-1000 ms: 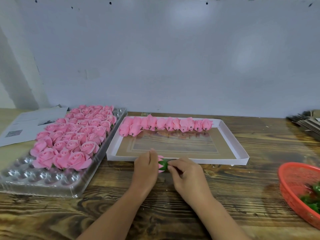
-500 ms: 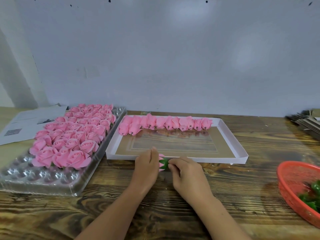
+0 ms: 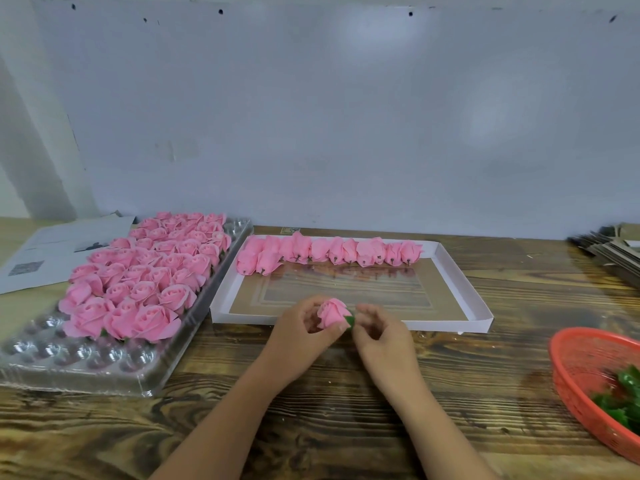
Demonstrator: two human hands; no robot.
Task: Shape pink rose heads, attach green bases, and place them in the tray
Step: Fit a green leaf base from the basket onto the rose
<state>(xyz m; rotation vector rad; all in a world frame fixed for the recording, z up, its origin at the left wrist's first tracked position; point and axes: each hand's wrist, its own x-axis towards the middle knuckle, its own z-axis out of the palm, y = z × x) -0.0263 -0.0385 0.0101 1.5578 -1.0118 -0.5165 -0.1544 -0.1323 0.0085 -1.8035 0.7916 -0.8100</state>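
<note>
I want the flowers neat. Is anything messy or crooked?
Mostly neat. In the white tray, the row of finished roses bunches at its left end, where two sit nearer than the rest. Nothing looks spilled or broken.

The red basket runs off the right edge. The held rose hides most of its green base. The card stack at far right is cropped.

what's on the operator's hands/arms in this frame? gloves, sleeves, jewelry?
Nothing is worn as far as the view shows. The left hand and right hand are bare, with no gloves, and no rings show on the visible fingers. Both forearms are bare down to the bottom edge of the picture: no sleeves, watch or bands in sight. Anything above that is out of frame.
</note>
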